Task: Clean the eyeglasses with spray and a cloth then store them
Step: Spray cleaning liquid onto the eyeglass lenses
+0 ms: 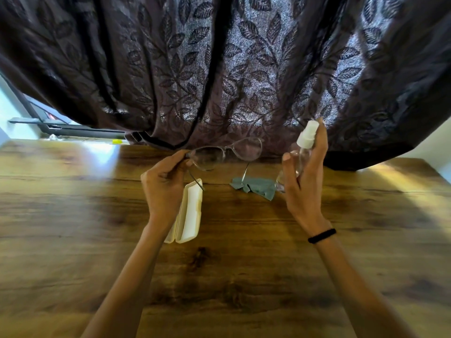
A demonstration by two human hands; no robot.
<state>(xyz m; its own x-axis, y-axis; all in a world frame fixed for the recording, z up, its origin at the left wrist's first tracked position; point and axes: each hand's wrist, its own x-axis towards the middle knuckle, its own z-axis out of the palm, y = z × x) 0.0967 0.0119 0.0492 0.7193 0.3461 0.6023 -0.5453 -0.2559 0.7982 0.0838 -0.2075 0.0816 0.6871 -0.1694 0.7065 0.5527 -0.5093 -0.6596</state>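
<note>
My left hand [164, 184] pinches the left end of thin-framed eyeglasses [228, 152] and holds them above the wooden table [244, 276], both temples hanging down. My right hand [305, 181] grips a clear spray bottle [302, 152] with a white nozzle, upright, just right of the glasses, index finger resting over the nozzle top. A crumpled grey-blue cloth [256, 187] lies on the table under the glasses. An open cream glasses case [189, 213] lies beside my left wrist, partly hidden by it.
A dark leaf-patterned curtain [219, 69] hangs down to the table's far edge right behind the glasses. A dark metal frame [73, 130] stands at the far left. A black band circles my right wrist.
</note>
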